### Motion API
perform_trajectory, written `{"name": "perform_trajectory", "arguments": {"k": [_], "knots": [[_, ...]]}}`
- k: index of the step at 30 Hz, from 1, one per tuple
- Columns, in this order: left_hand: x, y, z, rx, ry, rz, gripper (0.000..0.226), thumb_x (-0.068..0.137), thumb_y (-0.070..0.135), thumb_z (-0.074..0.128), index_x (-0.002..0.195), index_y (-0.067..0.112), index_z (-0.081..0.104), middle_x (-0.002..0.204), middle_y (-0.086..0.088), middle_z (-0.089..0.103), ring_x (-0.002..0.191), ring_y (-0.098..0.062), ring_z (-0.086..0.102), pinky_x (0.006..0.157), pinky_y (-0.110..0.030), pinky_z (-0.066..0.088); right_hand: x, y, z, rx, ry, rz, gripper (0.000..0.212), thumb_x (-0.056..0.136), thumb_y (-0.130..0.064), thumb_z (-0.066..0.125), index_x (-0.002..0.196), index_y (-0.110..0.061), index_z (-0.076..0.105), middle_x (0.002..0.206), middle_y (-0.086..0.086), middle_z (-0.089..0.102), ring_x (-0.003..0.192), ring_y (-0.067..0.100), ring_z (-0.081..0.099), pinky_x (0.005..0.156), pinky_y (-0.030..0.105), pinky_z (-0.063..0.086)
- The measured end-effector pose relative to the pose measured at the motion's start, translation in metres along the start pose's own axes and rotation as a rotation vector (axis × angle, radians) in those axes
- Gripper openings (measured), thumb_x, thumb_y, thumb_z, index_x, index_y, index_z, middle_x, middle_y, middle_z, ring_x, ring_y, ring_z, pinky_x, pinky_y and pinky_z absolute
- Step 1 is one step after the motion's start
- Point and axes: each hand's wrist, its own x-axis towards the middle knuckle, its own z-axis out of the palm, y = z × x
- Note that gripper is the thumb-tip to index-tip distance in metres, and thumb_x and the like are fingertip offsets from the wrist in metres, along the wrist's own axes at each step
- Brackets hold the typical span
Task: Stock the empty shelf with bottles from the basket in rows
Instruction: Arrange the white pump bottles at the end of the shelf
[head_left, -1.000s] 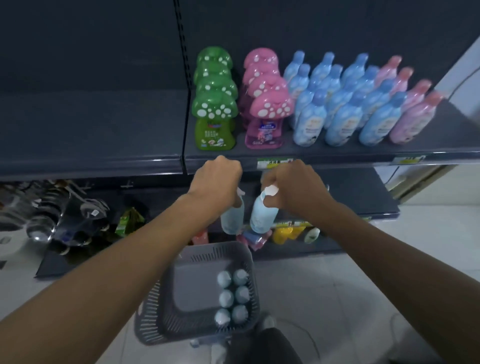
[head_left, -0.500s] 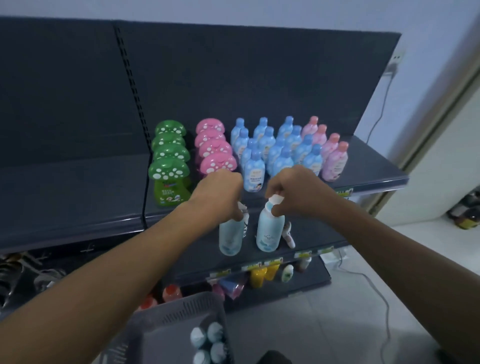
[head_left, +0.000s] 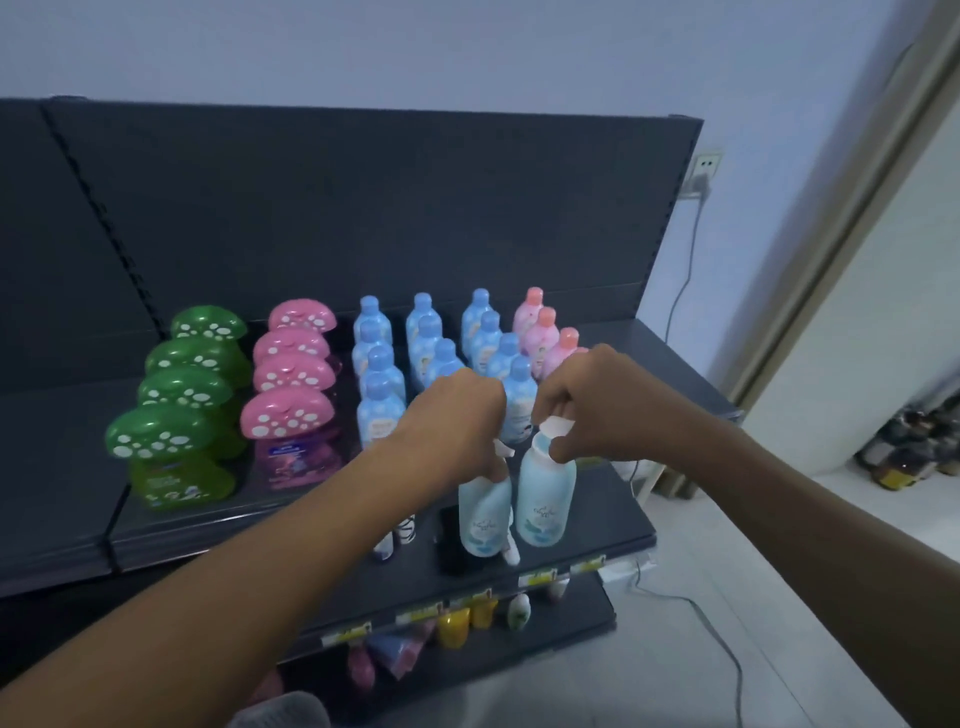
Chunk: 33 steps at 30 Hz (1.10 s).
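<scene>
My left hand (head_left: 457, 421) grips the top of a pale blue pump bottle (head_left: 483, 519), which hangs from it. Right beside it my right hand (head_left: 592, 405) holds a second pale blue pump bottle (head_left: 545, 499) by its white pump head. Both bottles hang in front of the dark shelf (head_left: 62, 499), level with its front edge at the right end. On the shelf stand rows of green mushroom-cap bottles (head_left: 171, 441), pink mushroom-cap bottles (head_left: 288, 410), blue bottles (head_left: 382, 405) and pink bottles (head_left: 540, 338). The basket is out of view.
A lower shelf (head_left: 613, 525) below my hands carries a few small items, with yellow and pink products on the shelf under it. A cable (head_left: 691, 608) trails over the floor at the right. A door frame (head_left: 857, 197) stands at the far right.
The view has tilted up and the basket has dropped out of sight. Both hands have lifted their bottles from over the basket up to the level of the stocked shelf.
</scene>
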Motion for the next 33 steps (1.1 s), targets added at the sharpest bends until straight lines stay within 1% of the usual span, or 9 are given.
{"name": "perform_trajectory", "arguments": {"k": [4, 9, 11, 14, 19, 24, 27, 30, 33], "knots": [[0.038, 0.032, -0.001, -0.017, 0.0, -0.005, 0.034, 0.069, 0.036, 0.087, 0.094, 0.017, 0.075, 0.091, -0.003, 0.066, 0.083, -0.023, 0.065, 0.068, -0.036, 0.059, 0.009, 0.055, -0.018, -0.024, -0.015, -0.014, 0.022, 0.063, -0.026, 0.082, 0.084, -0.028, 0.078, 0.063, -0.021, 0.051, 0.062, 0.0, 0.05, 0.058, 0.014, 0.034], [0.084, 0.067, 0.001, -0.045, 0.001, -0.004, 0.028, 0.064, 0.035, 0.084, 0.081, 0.016, 0.074, 0.078, 0.0, 0.068, 0.072, -0.02, 0.064, 0.064, -0.038, 0.06, 0.03, 0.122, -0.036, -0.001, -0.063, 0.018, 0.024, 0.061, -0.026, 0.079, 0.084, -0.026, 0.078, 0.072, -0.017, 0.065, 0.071, 0.002, 0.061, 0.063, 0.023, 0.05], [0.101, 0.081, 0.001, -0.055, -0.002, -0.002, 0.03, 0.064, 0.033, 0.084, 0.085, 0.015, 0.073, 0.076, 0.0, 0.063, 0.074, -0.022, 0.065, 0.064, -0.039, 0.06, 0.038, 0.147, -0.043, 0.003, -0.075, 0.012, 0.024, 0.061, -0.026, 0.078, 0.085, -0.026, 0.078, 0.076, -0.016, 0.07, 0.075, 0.001, 0.063, 0.067, 0.027, 0.055], [0.123, 0.098, 0.002, -0.078, -0.007, -0.029, 0.029, 0.067, 0.032, 0.083, 0.09, 0.016, 0.075, 0.082, 0.0, 0.064, 0.078, -0.023, 0.066, 0.065, -0.038, 0.06, 0.054, 0.181, -0.05, -0.01, -0.101, -0.014, 0.025, 0.063, -0.025, 0.079, 0.088, -0.025, 0.079, 0.082, -0.014, 0.073, 0.078, 0.002, 0.066, 0.071, 0.024, 0.055], [0.163, 0.118, 0.004, -0.148, -0.016, -0.078, 0.021, 0.069, 0.031, 0.082, 0.084, 0.017, 0.075, 0.074, 0.001, 0.069, 0.074, -0.016, 0.066, 0.066, -0.04, 0.061, 0.086, 0.229, -0.053, -0.006, -0.11, -0.039, 0.026, 0.063, -0.022, 0.079, 0.089, -0.026, 0.079, 0.084, -0.015, 0.073, 0.079, 0.002, 0.066, 0.074, 0.025, 0.056], [0.197, 0.132, 0.0, -0.151, -0.001, -0.11, 0.032, 0.069, 0.039, 0.082, 0.087, 0.013, 0.076, 0.082, 0.0, 0.071, 0.078, -0.012, 0.06, 0.071, -0.04, 0.06, 0.116, 0.264, -0.047, 0.039, -0.073, -0.06, 0.024, 0.063, -0.024, 0.08, 0.086, -0.026, 0.078, 0.08, -0.016, 0.071, 0.079, 0.002, 0.066, 0.071, 0.025, 0.057], [0.215, 0.136, -0.004, -0.142, 0.008, -0.122, 0.028, 0.068, 0.044, 0.081, 0.08, 0.019, 0.077, 0.076, 0.005, 0.07, 0.083, -0.013, 0.06, 0.074, -0.037, 0.054, 0.135, 0.278, -0.041, 0.051, -0.063, -0.06, 0.022, 0.063, -0.026, 0.083, 0.084, -0.029, 0.077, 0.08, -0.016, 0.07, 0.078, 0.005, 0.066, 0.069, 0.027, 0.057], [0.232, 0.137, -0.011, -0.12, 0.03, -0.13, 0.025, 0.067, 0.044, 0.082, 0.08, 0.023, 0.078, 0.073, 0.009, 0.069, 0.084, -0.012, 0.058, 0.073, -0.035, 0.052, 0.152, 0.287, -0.038, 0.064, -0.068, -0.055, 0.021, 0.064, -0.026, 0.087, 0.081, -0.03, 0.075, 0.08, -0.016, 0.068, 0.078, 0.008, 0.066, 0.067, 0.025, 0.054], [0.25, 0.135, -0.017, -0.111, 0.064, -0.145, 0.027, 0.064, 0.043, 0.084, 0.082, 0.025, 0.077, 0.075, 0.01, 0.068, 0.079, -0.014, 0.062, 0.072, -0.035, 0.055, 0.166, 0.293, -0.039, 0.075, -0.085, -0.072, 0.025, 0.065, -0.023, 0.087, 0.069, -0.037, 0.066, 0.072, -0.019, 0.063, 0.074, 0.005, 0.063, 0.059, 0.018, 0.043]]}}
